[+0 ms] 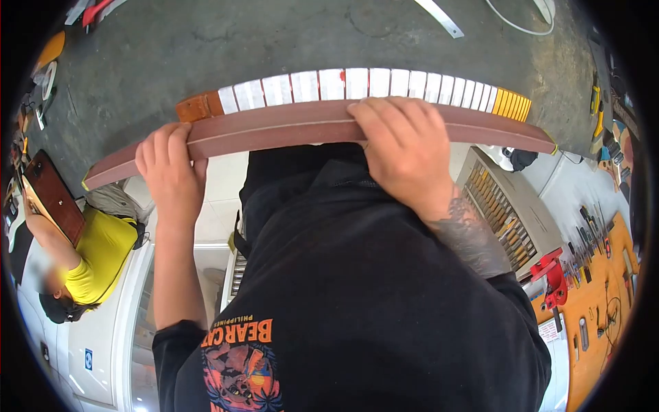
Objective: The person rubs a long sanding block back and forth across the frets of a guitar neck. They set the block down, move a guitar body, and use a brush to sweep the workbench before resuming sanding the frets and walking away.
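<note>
A long, straight-sided reddish-brown bar [274, 132] lies along the front edge of the grey bench, bowed by the lens, with yellowish edges at its ends. My left hand [168, 154] is closed over it left of centre, fingers on top. Right of centre, my right hand [405, 137] grips the same bar, its thumb mostly hidden. Just behind the bar lies what looks like a fretboard [329, 88], covered in white strips with thin dark red gaps, turning to narrow yellow strips at the right. Its left end shows a bare brown wooden piece [194, 108]. The bar hides its near side.
A metal strip [439, 17] and a cable [525, 29] lie on the bench [240, 41]. At left, a person in a yellow shirt [110, 257] holds a brown guitar body [58, 199]. At right are a file rack [511, 209], a red clamp [551, 278] and an orange tool board [611, 288].
</note>
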Demonstrator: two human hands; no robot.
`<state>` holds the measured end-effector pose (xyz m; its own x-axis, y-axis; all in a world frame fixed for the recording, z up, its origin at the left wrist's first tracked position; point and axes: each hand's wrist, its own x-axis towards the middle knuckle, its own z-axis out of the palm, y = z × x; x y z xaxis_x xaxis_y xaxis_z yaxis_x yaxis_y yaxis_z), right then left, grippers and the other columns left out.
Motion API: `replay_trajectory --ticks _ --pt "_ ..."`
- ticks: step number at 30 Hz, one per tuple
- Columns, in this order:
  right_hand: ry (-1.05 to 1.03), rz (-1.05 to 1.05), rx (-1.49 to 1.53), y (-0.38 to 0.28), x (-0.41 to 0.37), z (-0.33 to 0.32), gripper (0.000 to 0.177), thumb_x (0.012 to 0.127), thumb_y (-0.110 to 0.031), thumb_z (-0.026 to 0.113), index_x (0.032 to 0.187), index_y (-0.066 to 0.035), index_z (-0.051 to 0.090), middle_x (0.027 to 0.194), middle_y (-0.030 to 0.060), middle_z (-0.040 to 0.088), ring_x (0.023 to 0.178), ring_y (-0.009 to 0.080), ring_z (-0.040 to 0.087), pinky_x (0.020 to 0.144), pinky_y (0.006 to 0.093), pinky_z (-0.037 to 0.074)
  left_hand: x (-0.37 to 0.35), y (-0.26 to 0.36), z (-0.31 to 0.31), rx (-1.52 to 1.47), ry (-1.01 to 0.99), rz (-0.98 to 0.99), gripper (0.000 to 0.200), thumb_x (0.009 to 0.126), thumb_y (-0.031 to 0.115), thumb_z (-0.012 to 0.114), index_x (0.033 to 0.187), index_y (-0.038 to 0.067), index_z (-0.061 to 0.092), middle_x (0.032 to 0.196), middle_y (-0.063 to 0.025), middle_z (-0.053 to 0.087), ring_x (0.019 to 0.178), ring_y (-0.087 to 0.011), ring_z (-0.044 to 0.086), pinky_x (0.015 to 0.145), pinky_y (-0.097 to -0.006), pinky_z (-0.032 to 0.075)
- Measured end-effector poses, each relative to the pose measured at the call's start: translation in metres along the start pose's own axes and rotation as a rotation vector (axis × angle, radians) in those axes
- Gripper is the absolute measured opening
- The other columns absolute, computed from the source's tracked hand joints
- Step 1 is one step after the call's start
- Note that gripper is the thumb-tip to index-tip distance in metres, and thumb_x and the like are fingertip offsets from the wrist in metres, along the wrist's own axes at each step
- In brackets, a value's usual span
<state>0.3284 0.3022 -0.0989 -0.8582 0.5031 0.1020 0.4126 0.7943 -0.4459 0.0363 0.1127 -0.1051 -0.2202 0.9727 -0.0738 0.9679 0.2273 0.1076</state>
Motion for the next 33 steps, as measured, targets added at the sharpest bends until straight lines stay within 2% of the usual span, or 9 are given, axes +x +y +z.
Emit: replay_trajectory --ticks 6,8,14,18,20,22,24,29,33 --pt "-0.034 0.009 -0.141 0.067 -0.037 -0.051 0.049 0.067 0.005 0.072 0.115 -0.006 0.071 0.107 0.0098 0.073 0.097 0.0304 0.068 0.084 0.0433 0.051 0.032 0.095 0.01 -0.086 -0.001 0.106 0.053 0.068 0.016 0.084 0.116 0.012 0.061 0.109 -0.0063 0.062 0.108 -0.0299 0.06 0.097 -0.0464 0.043" --pt "-0.021 -0.005 -0.097 0.065 -0.036 -0.043 0.048 0.069 0.004 0.071 0.116 -0.005 0.07 0.104 0.0102 0.073 0.096 0.0301 0.068 0.083 0.0431 0.051 0.035 0.09 0.006 -0.09 0.06 0.088 0.03 0.074 0.018 0.073 0.101 0.015 0.06 0.101 -0.0036 0.06 0.099 -0.026 0.059 0.094 -0.0433 0.043" --pt "-0.01 -0.054 0.0 -0.005 0.007 0.009 0.041 0.079 -0.009 0.068 0.12 -0.007 0.069 0.109 0.0069 0.071 0.099 0.0251 0.066 0.082 0.041 0.051 -0.017 -0.024 -0.001 0.004 -0.01 -0.027 0.059 0.065 0.002 0.082 0.121 0.008 0.064 0.12 -0.0099 0.065 0.113 -0.0333 0.06 0.1 -0.0491 0.042" --pt "-0.072 -0.009 -0.069 0.045 -0.021 -0.033 0.042 0.074 0.0 0.07 0.115 -0.008 0.071 0.107 0.008 0.073 0.099 0.0286 0.069 0.084 0.0426 0.052 0.018 0.053 0.006 0.0 -0.027 0.07 0.057 0.066 0.013 0.084 0.119 0.013 0.063 0.114 -0.0058 0.064 0.112 -0.0272 0.059 0.099 -0.0466 0.041" --pt "-0.061 0.046 -0.097 0.07 -0.036 -0.058 0.046 0.068 0.007 0.072 0.113 -0.005 0.07 0.107 0.0102 0.074 0.098 0.0312 0.069 0.087 0.0448 0.052 0.042 0.097 0.006 -0.109 0.044 0.115 0.019 0.083 0.019 0.065 0.1 0.014 0.06 0.103 -0.0032 0.061 0.102 -0.0237 0.06 0.095 -0.0458 0.042" --pt "-0.047 0.033 -0.065 0.072 -0.033 -0.055 0.048 0.067 0.006 0.073 0.114 -0.005 0.07 0.106 0.0091 0.073 0.099 0.0313 0.068 0.086 0.0443 0.052 0.045 0.098 0.002 -0.133 0.015 0.103 0.022 0.08 0.018 0.068 0.1 0.014 0.06 0.103 -0.0041 0.06 0.103 -0.0242 0.059 0.094 -0.0451 0.042" --pt "-0.021 -0.017 -0.047 0.047 -0.018 -0.029 0.045 0.072 -0.001 0.073 0.116 -0.006 0.069 0.105 0.0075 0.072 0.098 0.0295 0.068 0.085 0.0427 0.052 0.028 0.055 -0.006 -0.066 -0.088 0.059 0.061 0.065 0.011 0.084 0.121 0.011 0.061 0.117 -0.0083 0.062 0.115 -0.0313 0.058 0.101 -0.0473 0.041" --pt "-0.041 0.009 0.018 -0.006 0.017 0.002 0.051 0.073 -0.004 0.073 0.123 -0.01 0.069 0.109 0.0076 0.072 0.101 0.0276 0.068 0.086 0.0407 0.051 0.005 -0.017 -0.009 -0.001 -0.089 -0.024 0.06 0.064 0.003 0.081 0.121 0.009 0.063 0.122 -0.0117 0.063 0.119 -0.0349 0.058 0.105 -0.05 0.04" --pt "-0.099 0.04 -0.087 0.068 -0.025 -0.054 0.044 0.071 0.005 0.071 0.113 -0.007 0.072 0.107 0.0093 0.073 0.1 0.0305 0.069 0.086 0.0426 0.051 0.044 0.08 -0.003 -0.085 -0.124 0.114 0.049 0.069 0.013 0.081 0.114 0.012 0.062 0.111 -0.007 0.06 0.113 -0.029 0.058 0.099 -0.0471 0.042"
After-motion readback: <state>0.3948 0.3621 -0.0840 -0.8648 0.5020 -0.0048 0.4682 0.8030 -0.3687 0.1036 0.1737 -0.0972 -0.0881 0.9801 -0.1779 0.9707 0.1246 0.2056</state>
